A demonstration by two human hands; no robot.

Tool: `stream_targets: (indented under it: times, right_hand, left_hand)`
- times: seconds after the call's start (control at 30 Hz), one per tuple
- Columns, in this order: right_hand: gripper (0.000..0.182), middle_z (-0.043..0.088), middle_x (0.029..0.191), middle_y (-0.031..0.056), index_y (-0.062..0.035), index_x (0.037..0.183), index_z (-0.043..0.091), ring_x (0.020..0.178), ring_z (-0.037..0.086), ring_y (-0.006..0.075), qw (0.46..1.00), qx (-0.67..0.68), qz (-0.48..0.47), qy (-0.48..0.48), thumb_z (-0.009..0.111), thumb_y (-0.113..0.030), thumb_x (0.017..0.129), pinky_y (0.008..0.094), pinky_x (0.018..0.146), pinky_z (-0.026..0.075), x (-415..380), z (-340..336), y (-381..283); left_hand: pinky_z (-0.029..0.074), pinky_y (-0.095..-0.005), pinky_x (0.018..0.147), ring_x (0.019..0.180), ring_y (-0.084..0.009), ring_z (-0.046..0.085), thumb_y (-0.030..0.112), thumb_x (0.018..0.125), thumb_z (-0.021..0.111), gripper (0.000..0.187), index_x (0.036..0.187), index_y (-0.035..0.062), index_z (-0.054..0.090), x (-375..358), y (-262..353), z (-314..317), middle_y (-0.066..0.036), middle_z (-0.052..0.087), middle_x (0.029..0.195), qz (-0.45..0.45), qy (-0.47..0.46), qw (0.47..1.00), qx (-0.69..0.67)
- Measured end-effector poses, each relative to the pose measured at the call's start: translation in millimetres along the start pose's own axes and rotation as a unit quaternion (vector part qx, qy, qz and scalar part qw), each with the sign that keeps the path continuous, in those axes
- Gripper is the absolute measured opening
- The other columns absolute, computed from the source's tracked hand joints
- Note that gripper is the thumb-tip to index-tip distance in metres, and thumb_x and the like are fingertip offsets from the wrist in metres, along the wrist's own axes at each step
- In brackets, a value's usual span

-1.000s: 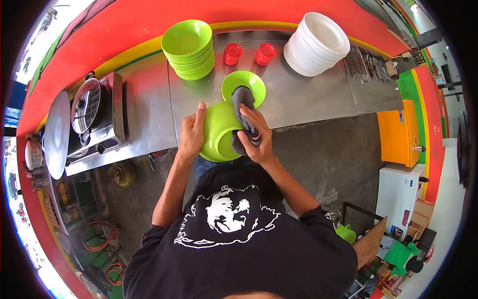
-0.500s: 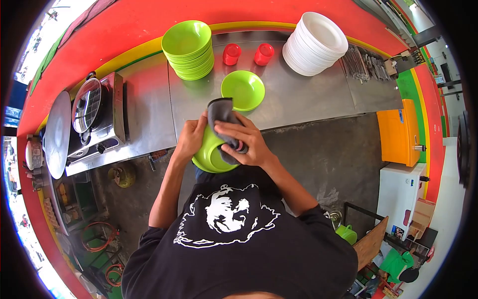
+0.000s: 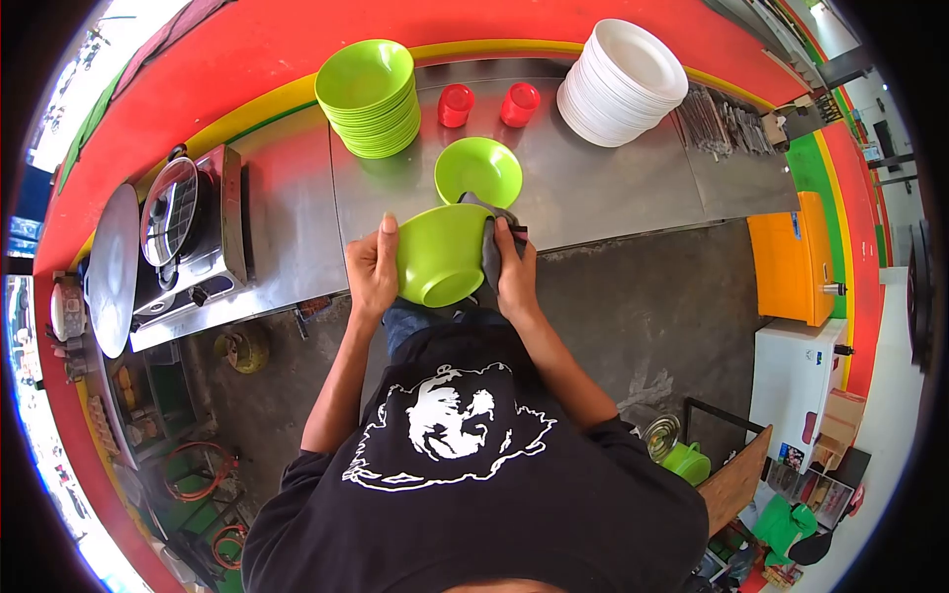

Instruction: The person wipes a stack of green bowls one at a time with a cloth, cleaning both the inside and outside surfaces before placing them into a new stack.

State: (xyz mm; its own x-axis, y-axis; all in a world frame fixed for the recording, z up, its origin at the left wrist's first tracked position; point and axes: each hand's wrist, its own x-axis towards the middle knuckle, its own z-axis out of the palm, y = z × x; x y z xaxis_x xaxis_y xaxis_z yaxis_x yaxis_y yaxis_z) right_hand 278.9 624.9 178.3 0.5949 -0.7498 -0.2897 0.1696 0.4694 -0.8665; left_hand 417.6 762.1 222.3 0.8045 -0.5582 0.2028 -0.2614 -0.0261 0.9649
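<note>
My left hand (image 3: 372, 269) grips the left side of a lime-green bowl (image 3: 439, 254), held upside down just off the steel counter's near edge. My right hand (image 3: 514, 269) presses a dark grey cloth (image 3: 491, 240) against the bowl's right side. Just behind them a second green bowl (image 3: 478, 170) stands upright on the counter (image 3: 613, 188).
A stack of green bowls (image 3: 368, 97) sits at the back left, with two red cups (image 3: 487, 104) and a tall stack of white plates (image 3: 621, 81) to its right. Cutlery (image 3: 730, 128) lies at the far right. A gas stove (image 3: 188, 232) with a glass lid stands left.
The bowl has turned and lifted toward the counter. My right hand with the cloth has slid from the top of the bowl to its right side.
</note>
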Motion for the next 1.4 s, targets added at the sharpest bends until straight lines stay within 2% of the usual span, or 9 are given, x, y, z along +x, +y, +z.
stream_targets:
  times: [0.27, 0.33, 0.37, 0.47, 0.7, 1.0, 1.1, 1.2, 1.4]
  right_hand:
    - [0.051, 0.069, 0.11, 0.0128, -0.0049, 0.125, 0.058, 0.094, 0.069, 0.0244, 0.927, 0.209, 0.26, -0.168, 0.053, -0.048, 0.099, 0.0394, 0.083, 0.058, 3, -37, -10]
    - [0.038, 0.069, 0.104, 0.011, -0.0026, 0.118, 0.061, 0.09, 0.069, 0.022, 0.954, 0.182, 0.213, -0.104, 0.063, -0.033, 0.095, 0.0363, 0.08, 0.058, 0, -35, -16]
    - [0.035, 0.07, 0.102, 0.0108, -0.0019, 0.115, 0.062, 0.088, 0.069, 0.021, 0.968, 0.155, 0.183, -0.075, 0.065, -0.03, 0.093, 0.035, 0.079, 0.058, -2, -34, -19]
    - [0.025, 0.069, 0.091, 0.0077, 0.0004, 0.105, 0.065, 0.076, 0.067, 0.0153, 0.995, 0.049, 0.09, 0.018, 0.07, -0.018, 0.088, 0.0299, 0.069, 0.055, -3, -33, -20]
    - [0.015, 0.058, 0.069, -0.0018, 0.0016, 0.088, 0.065, 0.06, 0.05, 0.0047, 0.977, -0.141, -0.063, 0.146, 0.075, -0.006, 0.08, 0.0254, 0.053, 0.04, 14, -35, -1]
    - [0.017, 0.061, 0.074, 0.0022, 0.0026, 0.09, 0.064, 0.064, 0.055, 0.0105, 0.946, -0.226, -0.115, 0.202, 0.075, -0.007, 0.08, 0.0301, 0.06, 0.046, 77, -62, 17]
    - [0.019, 0.064, 0.077, 0.0049, 0.0034, 0.091, 0.064, 0.068, 0.057, 0.0132, 0.933, -0.255, -0.145, 0.21, 0.075, -0.007, 0.079, 0.0321, 0.065, 0.048, 104, -80, 33]
    - [0.02, 0.065, 0.079, 0.0071, 0.0042, 0.093, 0.065, 0.071, 0.059, 0.0156, 0.932, -0.266, -0.132, 0.208, 0.076, -0.006, 0.079, 0.0334, 0.069, 0.05, 119, -82, 31]
    - [0.024, 0.066, 0.08, 0.0081, 0.0049, 0.095, 0.064, 0.071, 0.06, 0.0167, 0.927, -0.28, -0.133, 0.212, 0.077, -0.006, 0.079, 0.0333, 0.069, 0.05, 141, -80, 30]
  left_hand:
    - [0.027, -0.0414, 0.047, 0.046, -0.0289, 0.038, 0.024, 0.098, 0.054, 0.047, 0.06, 0.0012, 0.036, 7, -11, -9, -0.011, 0.034, 0.053, 0.253, -0.105, 0.96, 0.054]
    - [0.028, -0.0422, 0.05, 0.051, -0.0289, 0.041, 0.029, 0.099, 0.051, 0.048, 0.062, 0.0012, 0.037, 12, -16, -2, -0.011, 0.036, 0.055, 0.272, -0.093, 0.956, 0.059]
    - [0.044, -0.0413, 0.068, 0.08, -0.0343, 0.057, 0.035, 0.101, 0.045, 0.042, 0.079, -0.0001, 0.055, 13, -19, -8, -0.016, 0.055, 0.077, 0.218, -0.14, 0.962, 0.087]
    - [0.041, -0.0412, 0.102, 0.123, -0.0363, 0.052, 0.035, 0.102, 0.039, 0.046, 0.121, -0.0024, 0.057, 18, -15, 12, -0.021, 0.058, 0.123, 0.161, -0.072, 0.981, 0.085]
    - [0.04, -0.0402, 0.106, 0.129, -0.0368, 0.052, 0.011, 0.101, 0.038, 0.047, 0.146, 0.0007, 0.03, 34, -63, 24, -0.026, 0.052, 0.138, -0.003, -0.163, 0.986, 0.029]
    - [0.045, -0.0431, 0.1, 0.12, -0.0455, 0.058, 0.005, 0.103, 0.038, 0.055, 0.155, 0.0014, 0.019, 63, -141, 70, -0.031, 0.057, 0.132, 0.036, -0.174, 0.982, 0.067]
    - [0.04, -0.0433, 0.108, 0.13, -0.0474, 0.05, 0.004, 0.102, 0.038, 0.056, 0.155, 0.0009, 0.019, 73, -139, 80, -0.033, 0.05, 0.14, -0.043, -0.195, 0.978, 0.056]
    - [0.03, -0.0451, 0.118, 0.142, -0.0471, 0.034, 0.0, 0.1, 0.039, 0.058, 0.154, -0.0011, 0.018, 80, -188, 101, -0.034, 0.035, 0.151, 0.059, -0.143, 0.981, 0.117]
    - [0.018, -0.0493, 0.123, 0.148, -0.0503, 0.015, -0.005, 0.095, 0.039, 0.065, 0.155, -0.0038, 0.015, 92, -205, 109, -0.033, 0.02, 0.158, 0.031, -0.157, 0.98, 0.117]
